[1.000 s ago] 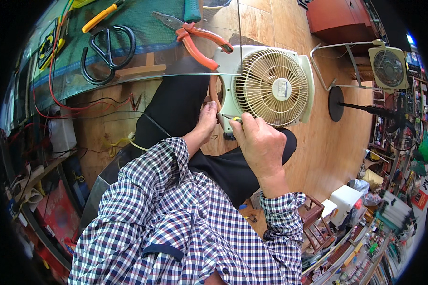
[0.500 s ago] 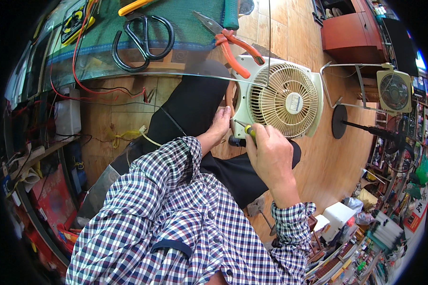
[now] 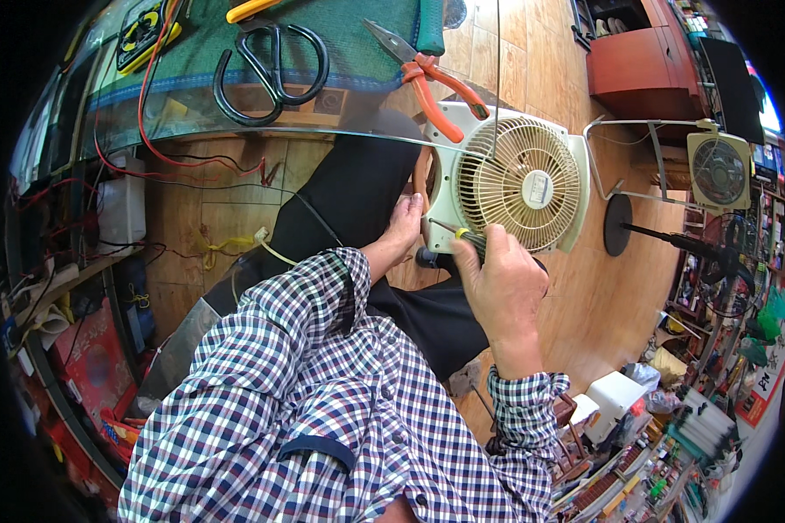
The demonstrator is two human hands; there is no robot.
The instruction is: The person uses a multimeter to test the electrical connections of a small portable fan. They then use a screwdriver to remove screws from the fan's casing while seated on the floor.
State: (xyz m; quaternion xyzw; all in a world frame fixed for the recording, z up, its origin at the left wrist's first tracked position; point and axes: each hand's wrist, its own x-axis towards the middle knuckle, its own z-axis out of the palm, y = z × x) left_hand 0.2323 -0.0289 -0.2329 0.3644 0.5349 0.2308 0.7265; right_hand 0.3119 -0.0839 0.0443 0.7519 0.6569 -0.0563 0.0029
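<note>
A cream box fan [image 3: 440,187] with a round, yellowed grille [image 3: 519,183] stands in front of me by my knees. My left hand [image 3: 401,228] grips its near left edge, thumb against the brown curved strip [image 3: 421,174]; the other fingers are partly hidden. In my right hand [image 3: 508,288] is a screwdriver [image 3: 469,237] with a yellow-green and dark handle. Its thin shaft points left to the fan casing's near corner. Whether the tip sits in a screw is too small to tell.
On the glass-topped table [image 3: 235,132] lie orange-handled pliers [image 3: 427,83], black-handled scissors [image 3: 275,83] and a yellow-black meter [image 3: 148,39]. Red wires [image 3: 144,131] hang over its edge. A second fan [image 3: 720,166] stands right, near a black round base [image 3: 617,225]. Clutter lines the lower right.
My right hand has shifted slightly, its fingers now further along the screwdriver, showing more of the dark handle. My left hand stays on the fan. The whole view has moved a little.
</note>
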